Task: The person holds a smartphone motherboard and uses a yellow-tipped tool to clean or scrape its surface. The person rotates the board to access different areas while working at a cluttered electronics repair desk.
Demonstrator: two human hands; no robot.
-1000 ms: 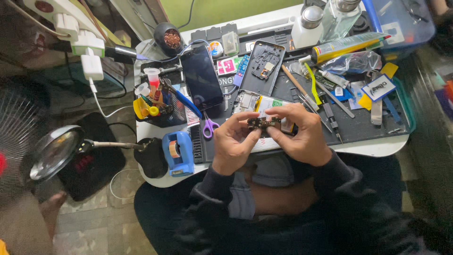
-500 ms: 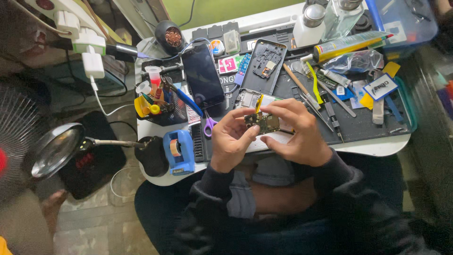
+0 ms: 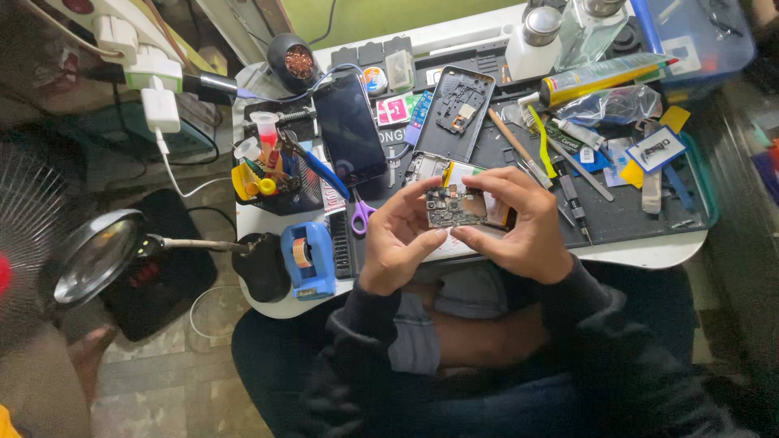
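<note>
Clearly the work is mid-way in the head view: a phone has been opened and taken apart, and none of it is back together. Both hands hold a small circuit board above the near edge of the table, at about the centre of the picture. The left hand pinches the board's left end between thumb and fingers, closed narrowly on it. The right hand curls over its right end, fingers on the top edge and thumb below, also closed on the board. At twelve o'clock from the board lies the empty phone frame, and at eleven o'clock the dark phone screen lies on its own; I judge that refitting the board and closing the phone is all left to do.

The white table carries a dark work mat crowded with tools: purple scissors at nine o'clock from the board, a blue tape dispenser at eight, a glue tube at one, a screwdriver at three. Off the table at nine o'clock stands a magnifying lamp over a tiled floor, with a white charger plugged in at ten. The person sits close, knees under the table.
</note>
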